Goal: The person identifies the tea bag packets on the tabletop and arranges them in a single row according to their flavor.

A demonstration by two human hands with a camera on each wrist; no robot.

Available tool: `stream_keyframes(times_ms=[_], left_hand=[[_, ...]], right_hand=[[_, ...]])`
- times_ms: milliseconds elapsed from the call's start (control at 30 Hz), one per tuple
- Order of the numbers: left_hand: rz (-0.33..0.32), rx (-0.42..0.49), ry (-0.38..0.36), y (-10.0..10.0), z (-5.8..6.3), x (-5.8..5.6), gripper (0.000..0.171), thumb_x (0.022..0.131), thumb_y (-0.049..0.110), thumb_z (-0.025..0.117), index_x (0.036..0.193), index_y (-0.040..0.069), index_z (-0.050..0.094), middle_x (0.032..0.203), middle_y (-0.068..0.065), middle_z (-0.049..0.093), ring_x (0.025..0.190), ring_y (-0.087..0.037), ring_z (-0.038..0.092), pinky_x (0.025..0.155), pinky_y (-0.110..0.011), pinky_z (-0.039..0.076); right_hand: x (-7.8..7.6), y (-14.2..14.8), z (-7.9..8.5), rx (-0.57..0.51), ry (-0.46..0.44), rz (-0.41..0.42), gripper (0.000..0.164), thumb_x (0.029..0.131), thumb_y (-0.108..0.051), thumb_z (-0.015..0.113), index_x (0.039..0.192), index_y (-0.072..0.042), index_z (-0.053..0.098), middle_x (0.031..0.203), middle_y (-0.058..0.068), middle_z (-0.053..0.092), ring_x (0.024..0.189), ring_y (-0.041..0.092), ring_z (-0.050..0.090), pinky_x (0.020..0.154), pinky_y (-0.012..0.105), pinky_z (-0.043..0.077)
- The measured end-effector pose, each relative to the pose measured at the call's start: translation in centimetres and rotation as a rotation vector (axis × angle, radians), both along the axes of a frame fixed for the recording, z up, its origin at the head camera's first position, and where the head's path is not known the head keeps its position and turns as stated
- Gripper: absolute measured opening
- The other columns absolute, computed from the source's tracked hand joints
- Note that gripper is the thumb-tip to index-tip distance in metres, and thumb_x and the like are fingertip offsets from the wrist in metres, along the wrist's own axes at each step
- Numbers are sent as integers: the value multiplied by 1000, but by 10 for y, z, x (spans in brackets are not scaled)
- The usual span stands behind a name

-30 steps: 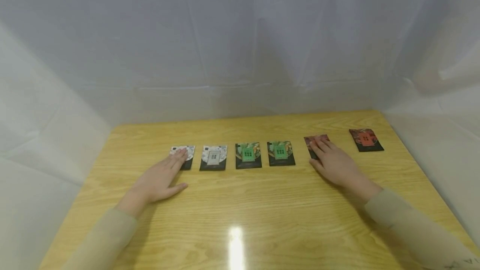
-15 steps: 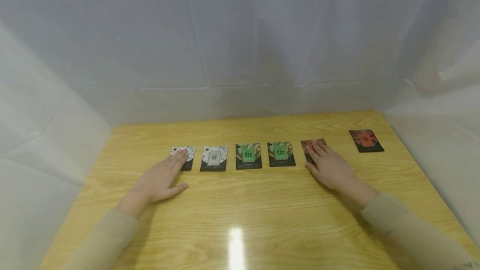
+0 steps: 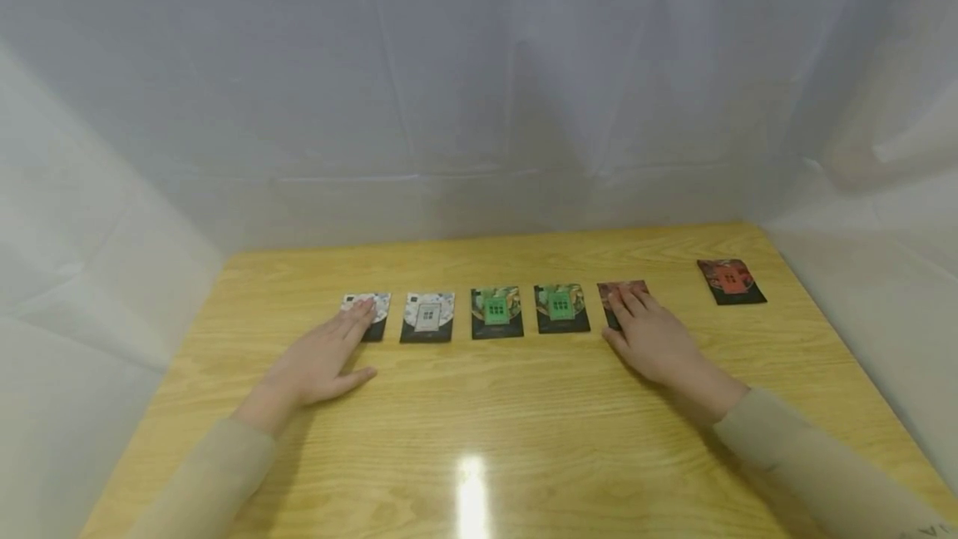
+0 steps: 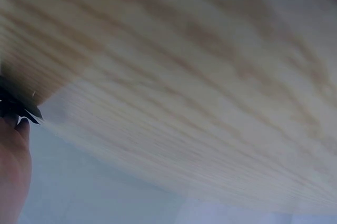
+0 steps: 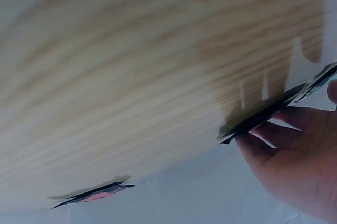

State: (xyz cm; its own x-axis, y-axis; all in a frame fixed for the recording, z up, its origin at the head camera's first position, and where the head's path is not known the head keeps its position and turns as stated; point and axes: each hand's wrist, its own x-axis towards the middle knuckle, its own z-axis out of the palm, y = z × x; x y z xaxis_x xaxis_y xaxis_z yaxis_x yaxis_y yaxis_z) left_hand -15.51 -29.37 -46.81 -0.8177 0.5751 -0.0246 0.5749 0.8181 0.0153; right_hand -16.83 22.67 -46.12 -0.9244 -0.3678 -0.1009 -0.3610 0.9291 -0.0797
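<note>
Flat packets lie in a row on the table, each with a black lower part. My left hand [image 3: 322, 360] rests with straight fingers on the leftmost white-patterned packet [image 3: 376, 331], covering much of it. Beside it lies a second white packet [image 3: 427, 318], then two green ones, a left green packet [image 3: 496, 313] and a right green packet [image 3: 561, 309]. My right hand [image 3: 659, 343] presses its extended fingers on a red packet [image 3: 607, 293], partly hidden beneath them. In the right wrist view, fingertips touch the dark packet edge [image 5: 258, 119].
Another red packet [image 3: 732, 282] lies slightly tilted near the table's right edge, apart from the row. The wooden table [image 3: 419, 456] is bounded by a white sheet [image 3: 449, 106] at the back and both sides. A light reflection shows at the front.
My right hand has slid the red packet left and slightly nearer, closer to the right green packet. The left hand and the other packets have stayed in place.
</note>
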Motion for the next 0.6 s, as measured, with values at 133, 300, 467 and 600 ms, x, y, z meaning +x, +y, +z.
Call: stream_keyframes(times_ms=[133, 300, 467, 600], left_hand=[[-2, -2, 1, 0, -1, -1, 90, 104, 52, 56, 163, -9, 27, 174, -26, 23, 161, -44, 28, 132, -55, 31], [-1, -5, -1, 0, 0, -1, 90, 104, 53, 56, 163, -9, 27, 174, -26, 24, 161, -44, 28, 131, -55, 31], [5, -5, -6, 0, -1, -1, 90, 104, 53, 56, 164, -9, 27, 174, -26, 23, 161, -44, 28, 131, -55, 31], [4, -7, -3, 0, -1, -1, 90, 104, 53, 56, 163, -9, 27, 174, -26, 23, 161, -44, 29, 131, -55, 31]], right_hand=[[0, -2, 1, 0, -17, -17, 67, 114, -40, 46, 162, 6, 36, 170, 31, 30, 159, 49, 28, 132, 60, 28], [-2, -1, -2, -5, -13, -26, 67, 113, -41, 47, 162, 5, 36, 170, 31, 30, 159, 49, 29, 131, 61, 30], [-4, -1, -5, -8, -8, -27, 67, 113, -40, 48, 162, 5, 36, 170, 31, 31, 158, 49, 29, 131, 62, 30], [-3, -1, -2, -22, -15, -30, 67, 113, -40, 47, 162, 5, 37, 169, 31, 32, 158, 49, 30, 130, 62, 30]])
